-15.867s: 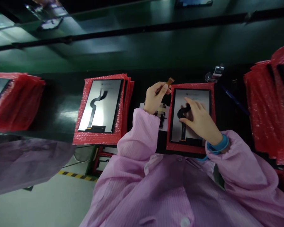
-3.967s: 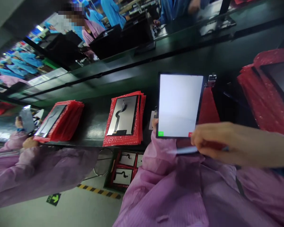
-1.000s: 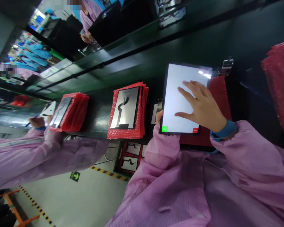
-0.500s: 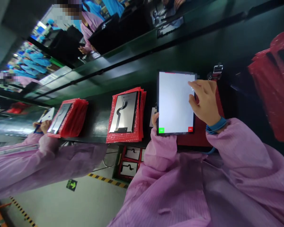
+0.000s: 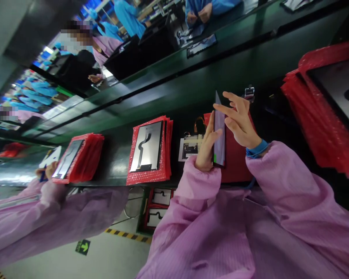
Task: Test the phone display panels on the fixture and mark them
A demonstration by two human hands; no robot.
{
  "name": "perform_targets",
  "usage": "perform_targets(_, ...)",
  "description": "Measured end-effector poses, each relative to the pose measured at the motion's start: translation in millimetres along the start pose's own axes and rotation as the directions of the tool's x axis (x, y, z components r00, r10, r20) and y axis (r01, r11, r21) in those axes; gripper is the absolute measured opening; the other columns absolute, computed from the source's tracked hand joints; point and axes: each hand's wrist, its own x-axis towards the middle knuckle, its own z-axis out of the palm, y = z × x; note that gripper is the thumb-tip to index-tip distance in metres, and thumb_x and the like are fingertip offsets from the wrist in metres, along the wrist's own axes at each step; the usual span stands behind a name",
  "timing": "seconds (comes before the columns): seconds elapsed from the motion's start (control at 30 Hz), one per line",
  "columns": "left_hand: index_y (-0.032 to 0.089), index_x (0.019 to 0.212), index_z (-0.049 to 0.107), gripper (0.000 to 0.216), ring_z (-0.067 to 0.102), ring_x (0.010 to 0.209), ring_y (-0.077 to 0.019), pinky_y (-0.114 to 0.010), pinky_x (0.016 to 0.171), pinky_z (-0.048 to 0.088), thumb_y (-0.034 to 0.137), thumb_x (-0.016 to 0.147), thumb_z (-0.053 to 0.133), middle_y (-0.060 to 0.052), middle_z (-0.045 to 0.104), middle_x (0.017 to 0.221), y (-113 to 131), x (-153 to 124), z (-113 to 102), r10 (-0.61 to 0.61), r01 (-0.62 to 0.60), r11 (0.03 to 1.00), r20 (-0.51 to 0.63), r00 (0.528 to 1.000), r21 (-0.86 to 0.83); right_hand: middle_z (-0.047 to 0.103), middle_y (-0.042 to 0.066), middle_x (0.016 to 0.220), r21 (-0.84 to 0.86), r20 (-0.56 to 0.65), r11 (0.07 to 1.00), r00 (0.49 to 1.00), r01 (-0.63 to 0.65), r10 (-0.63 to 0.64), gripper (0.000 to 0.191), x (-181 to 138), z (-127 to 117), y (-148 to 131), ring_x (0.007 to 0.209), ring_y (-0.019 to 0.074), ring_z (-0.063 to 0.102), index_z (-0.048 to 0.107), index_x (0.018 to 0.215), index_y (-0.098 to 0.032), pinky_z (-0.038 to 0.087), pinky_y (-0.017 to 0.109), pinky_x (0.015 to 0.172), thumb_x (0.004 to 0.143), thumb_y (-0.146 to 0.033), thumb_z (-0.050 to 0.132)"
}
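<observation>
My left hand (image 5: 207, 148) holds a thin tablet display panel (image 5: 220, 141), gripped along its left side. The panel is tilted steeply, so its lit face shows only as a narrow pale strip with a green patch low down. My right hand (image 5: 241, 121) has its fingers spread at the panel's upper right; whether a fingertip touches it I cannot tell. A blue band circles my right wrist. Beneath both hands lies a red mat (image 5: 237, 168). Left of my left hand is a circuit board (image 5: 191, 146) with a ribbon cable.
A stack of red bubble bags with a display panel (image 5: 147, 147) on top lies to the left, another stack (image 5: 83, 157) beyond it. More red bags (image 5: 314, 116) lie at right. A metal clip (image 5: 249, 93) is behind the mat. A co-worker's hands (image 5: 48, 170) are far left.
The panel has swung from facing me to nearly edge-on, and the circuit board now shows. My right hand's fingers have spread. The view has shifted to the right.
</observation>
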Motion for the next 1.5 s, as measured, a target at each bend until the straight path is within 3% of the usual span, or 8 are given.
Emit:
perform_targets(0.13, 0.039, 0.141, 0.057, 0.040, 0.041, 0.155, -0.0229, -0.046, 0.124, 0.043, 0.036, 0.101, 0.058, 0.004, 0.054, 0.156, 17, -4, 15, -0.088, 0.088, 0.976, 0.007, 0.996, -0.201, 0.035, -0.003, 0.166, -0.018, 0.010, 0.999, 0.999, 0.034, -0.034, 0.060, 1, -4, 0, 0.147, 0.0330, 0.037, 0.071, 0.128, -0.037, 0.039, 0.060, 0.115, 0.106, -0.058, 0.019)
perform_targets(0.27, 0.030, 0.132, 0.064, 0.036, 0.058, 0.137, -0.0234, -0.045, 0.116, 0.047, 0.046, 0.106, 0.044, -0.007, 0.063, 0.142, 13, -31, -5, 0.168, -0.143, 0.975, -0.143, 0.975, 0.168, 0.039, -0.001, 0.163, -0.058, -0.019, 0.998, 1.000, -0.004, 0.003, 0.063, 2, -6, 0, 0.146, 0.0328, 0.039, 0.072, 0.127, -0.036, 0.042, 0.060, 0.113, 0.106, -0.062, 0.018)
perform_targets(0.4, 0.019, 0.111, 0.071, 0.029, 0.063, 0.113, -0.0285, -0.046, 0.101, 0.052, 0.036, 0.103, 0.048, -0.015, 0.065, 0.113, -20, -65, -40, 0.387, -0.002, 0.507, -0.225, 0.894, 0.862, 0.040, -0.002, 0.162, -0.094, -0.031, 0.996, 0.999, -0.008, 0.005, 0.054, 2, -6, -4, 0.143, 0.0352, 0.043, 0.071, 0.128, -0.039, 0.046, 0.060, 0.108, 0.103, -0.065, 0.031)
perform_targets(0.5, 0.018, 0.121, 0.069, 0.030, 0.062, 0.107, -0.0298, -0.045, 0.093, 0.053, 0.030, 0.101, 0.051, -0.016, 0.063, 0.116, -48, -82, -55, 0.332, 0.081, 0.231, -0.156, 0.930, 0.970, 0.046, -0.001, 0.158, -0.078, -0.050, 0.996, 0.998, -0.038, 0.034, 0.050, 2, -7, -7, 0.140, 0.0357, 0.044, 0.071, 0.128, -0.040, 0.047, 0.061, 0.107, 0.103, -0.062, 0.033)
perform_targets(0.63, 0.025, 0.132, 0.068, 0.036, 0.059, 0.107, -0.0306, -0.046, 0.092, 0.051, 0.030, 0.101, 0.051, -0.015, 0.062, 0.124, -60, -88, -57, 0.281, 0.082, 0.102, -0.107, 0.954, 0.991, 0.053, 0.001, 0.151, -0.053, -0.053, 0.997, 0.997, -0.063, 0.060, 0.057, 2, -6, -10, 0.140, 0.0343, 0.045, 0.073, 0.124, -0.038, 0.048, 0.062, 0.107, 0.106, -0.058, 0.023)
perform_targets(1.07, 0.034, 0.140, 0.067, 0.042, 0.060, 0.108, -0.0321, -0.049, 0.092, 0.051, 0.028, 0.102, 0.049, -0.015, 0.063, 0.133, -54, -88, -57, 0.186, 0.054, 0.106, -0.074, 0.980, 0.993, 0.054, 0.006, 0.147, 0.052, -0.083, 0.999, 0.997, -0.001, 0.005, 0.070, 4, -10, -10, 0.134, 0.0321, 0.049, 0.079, 0.113, -0.030, 0.051, 0.055, 0.106, 0.102, -0.071, 0.024)
perform_targets(1.27, 0.021, 0.157, 0.049, 0.058, 0.040, 0.150, -0.0389, -0.060, 0.119, 0.036, 0.048, 0.106, 0.040, -0.020, 0.040, 0.164, -52, -88, -61, 0.096, -0.142, 0.208, 0.124, 0.988, 0.968, 0.067, 0.010, 0.114, 0.206, -0.018, 0.964, 0.984, -0.169, 0.176, 0.053, -2, -44, -28, 0.112, 0.0232, 0.063, 0.078, 0.112, -0.023, 0.050, 0.048, 0.106, 0.105, -0.060, 0.041)
perform_targets(1.5, 0.017, 0.160, 0.040, 0.065, 0.017, 0.163, -0.0321, -0.063, 0.131, 0.013, 0.052, 0.106, 0.043, -0.014, 0.032, 0.171, -45, -82, -62, -0.104, -0.299, 0.288, 0.340, 0.935, 0.910, 0.065, 0.008, 0.122, 0.137, 0.117, 0.755, 0.767, -0.641, 0.630, 0.059, -46, -103, -7, 0.078, 0.0163, 0.064, 0.069, 0.126, -0.029, 0.057, 0.038, 0.074, 0.073, -0.050, 0.084)
